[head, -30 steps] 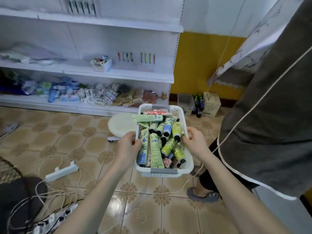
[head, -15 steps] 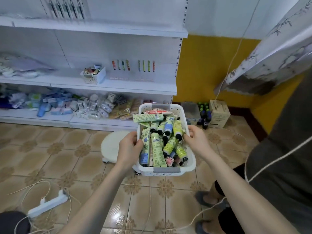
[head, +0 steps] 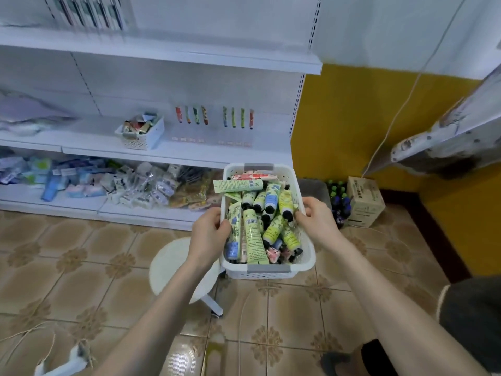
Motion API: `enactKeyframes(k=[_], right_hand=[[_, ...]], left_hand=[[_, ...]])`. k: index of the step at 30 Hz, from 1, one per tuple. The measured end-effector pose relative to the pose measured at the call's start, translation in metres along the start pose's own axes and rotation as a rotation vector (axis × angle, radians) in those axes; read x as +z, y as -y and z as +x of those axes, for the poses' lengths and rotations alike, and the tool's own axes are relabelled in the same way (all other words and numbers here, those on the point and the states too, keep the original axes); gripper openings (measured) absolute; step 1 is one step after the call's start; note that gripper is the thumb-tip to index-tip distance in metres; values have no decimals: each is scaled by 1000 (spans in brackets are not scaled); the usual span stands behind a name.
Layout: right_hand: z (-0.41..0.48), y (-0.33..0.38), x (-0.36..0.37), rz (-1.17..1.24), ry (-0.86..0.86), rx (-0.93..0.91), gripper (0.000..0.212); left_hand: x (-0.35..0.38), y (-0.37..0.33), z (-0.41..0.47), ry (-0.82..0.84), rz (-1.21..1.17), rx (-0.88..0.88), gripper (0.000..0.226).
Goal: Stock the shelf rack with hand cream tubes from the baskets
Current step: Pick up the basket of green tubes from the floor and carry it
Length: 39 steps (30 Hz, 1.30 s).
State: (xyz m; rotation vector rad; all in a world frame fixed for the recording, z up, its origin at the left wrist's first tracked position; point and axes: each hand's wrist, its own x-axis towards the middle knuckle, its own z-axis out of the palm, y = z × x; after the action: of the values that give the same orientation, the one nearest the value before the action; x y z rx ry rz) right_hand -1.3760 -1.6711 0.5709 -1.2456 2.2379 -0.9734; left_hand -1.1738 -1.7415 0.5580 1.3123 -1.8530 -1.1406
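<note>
Head view: a tall white metal shelf rack (head: 168, 57) fills the upper left, above a brown patterned tile floor (head: 81, 261). On the floor, a round white plastic stool (head: 170, 264) stands just below and left of a white perforated plastic basket (head: 304, 263), which is held in the air in front of the rack's lower shelves. The left hand (head: 209, 232) grips the basket's left rim and the right hand (head: 317, 221) grips its right rim, thumbs curled inside. Green, yellow and blue hand cream tubes (head: 253, 234) lie heaped inside. A smaller white perforated basket (head: 146, 137) sits on the middle shelf, beside a row of slim coloured tubes (head: 191, 115) hanging upright on the back panel.
</note>
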Motion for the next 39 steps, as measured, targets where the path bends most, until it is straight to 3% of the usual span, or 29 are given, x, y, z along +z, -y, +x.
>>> enactKeyframes(k=[4,13,39], right_hand=[[69,8,12,7,-32,15,26],[191,19,30,58,-101,79,23],[470,-62,-15,56,-59,174,26]], left_hand=[[-1,-4,74,22,-15,15,24],[6,-3,221,91,20,82,11],[156,-30,478,65,140,124,14]])
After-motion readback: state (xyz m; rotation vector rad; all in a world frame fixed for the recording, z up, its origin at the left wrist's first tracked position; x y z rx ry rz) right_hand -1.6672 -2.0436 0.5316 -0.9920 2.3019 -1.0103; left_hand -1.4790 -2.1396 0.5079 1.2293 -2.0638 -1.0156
